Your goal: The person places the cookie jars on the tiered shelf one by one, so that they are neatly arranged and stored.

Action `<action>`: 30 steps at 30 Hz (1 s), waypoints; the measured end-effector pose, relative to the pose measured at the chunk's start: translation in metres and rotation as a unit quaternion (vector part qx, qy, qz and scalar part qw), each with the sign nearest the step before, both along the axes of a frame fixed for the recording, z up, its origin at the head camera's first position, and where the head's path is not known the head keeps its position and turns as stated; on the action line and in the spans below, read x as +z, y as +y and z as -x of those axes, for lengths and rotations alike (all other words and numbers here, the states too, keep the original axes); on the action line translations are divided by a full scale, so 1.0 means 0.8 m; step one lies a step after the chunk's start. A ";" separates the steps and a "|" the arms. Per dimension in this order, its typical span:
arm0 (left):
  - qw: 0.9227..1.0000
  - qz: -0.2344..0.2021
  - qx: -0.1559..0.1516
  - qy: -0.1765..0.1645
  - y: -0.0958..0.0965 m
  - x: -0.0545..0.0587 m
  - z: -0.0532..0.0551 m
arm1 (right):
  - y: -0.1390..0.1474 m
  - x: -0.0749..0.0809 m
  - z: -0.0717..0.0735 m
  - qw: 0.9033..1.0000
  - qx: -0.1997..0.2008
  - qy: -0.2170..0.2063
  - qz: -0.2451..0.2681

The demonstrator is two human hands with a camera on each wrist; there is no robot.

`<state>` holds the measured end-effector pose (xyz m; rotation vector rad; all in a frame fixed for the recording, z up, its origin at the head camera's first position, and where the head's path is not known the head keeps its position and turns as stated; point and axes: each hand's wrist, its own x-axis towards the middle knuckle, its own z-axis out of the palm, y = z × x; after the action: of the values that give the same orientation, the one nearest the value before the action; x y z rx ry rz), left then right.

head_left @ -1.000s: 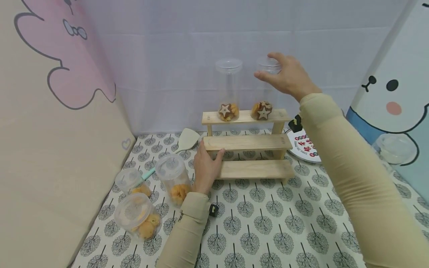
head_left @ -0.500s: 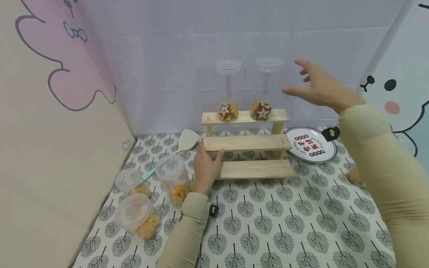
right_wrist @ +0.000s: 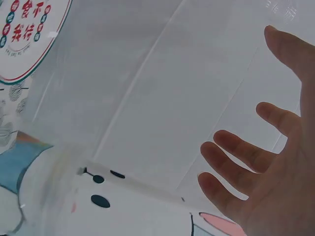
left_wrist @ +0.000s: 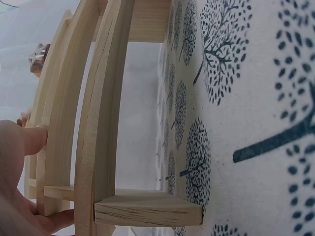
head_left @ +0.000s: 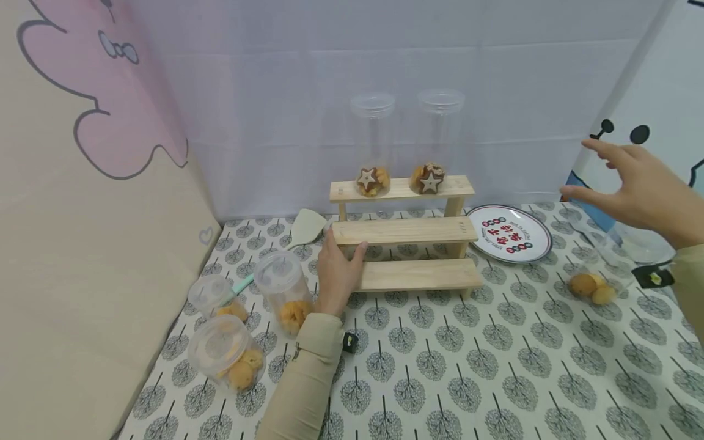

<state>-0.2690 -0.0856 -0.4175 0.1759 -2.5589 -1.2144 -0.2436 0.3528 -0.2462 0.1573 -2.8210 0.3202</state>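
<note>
My left hand (head_left: 339,273) grips the left end of a three-tier wooden shelf rack (head_left: 404,231). In the left wrist view, its thumb and a finger lie around one plank's end. Two tall clear jars stand side by side on the top tier. The left jar (head_left: 373,108) and the right jar (head_left: 442,102) both have lids and hold cookies at the bottom, including star-shaped ones. Held up in the air at the far right, my right hand (head_left: 646,186) has spread fingers and nothing in it. The right wrist view shows the same hand (right_wrist: 275,172) before the curtain.
Three lidded jars of cookies stand at left: a tall jar (head_left: 278,275), a small jar (head_left: 211,293) and a wide jar (head_left: 220,346). A spatula (head_left: 308,227) lies behind them. Right of the rack are a printed plate (head_left: 508,233) and another clear jar (head_left: 640,245).
My right hand has let go of the right jar's lid on the top tier and moved away to the right. The left hand has stayed on the rack.
</note>
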 end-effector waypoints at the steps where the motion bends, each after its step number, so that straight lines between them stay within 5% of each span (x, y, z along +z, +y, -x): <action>1: 1.000 -0.001 0.000 0.000 0.000 0.000 0.000 | 0.007 -0.006 -0.005 1.000 -0.006 0.010 -0.006; 7: 1.000 -0.002 -0.002 -0.002 0.000 0.001 -0.002 | 0.047 -0.042 -0.034 0.997 -0.064 0.043 -0.015; 15: 1.000 -0.009 -0.005 0.001 0.000 0.002 -0.004 | 0.078 -0.081 -0.065 0.990 -0.109 0.059 0.062; 30: 1.000 -0.004 -0.002 0.004 0.000 0.002 -0.004 | 0.108 -0.136 -0.067 0.989 -0.108 0.069 0.073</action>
<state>-0.2659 -0.0855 -0.4159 0.1661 -2.5490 -1.2251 -0.1898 0.4394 -0.3547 -0.1516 -2.6348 0.4466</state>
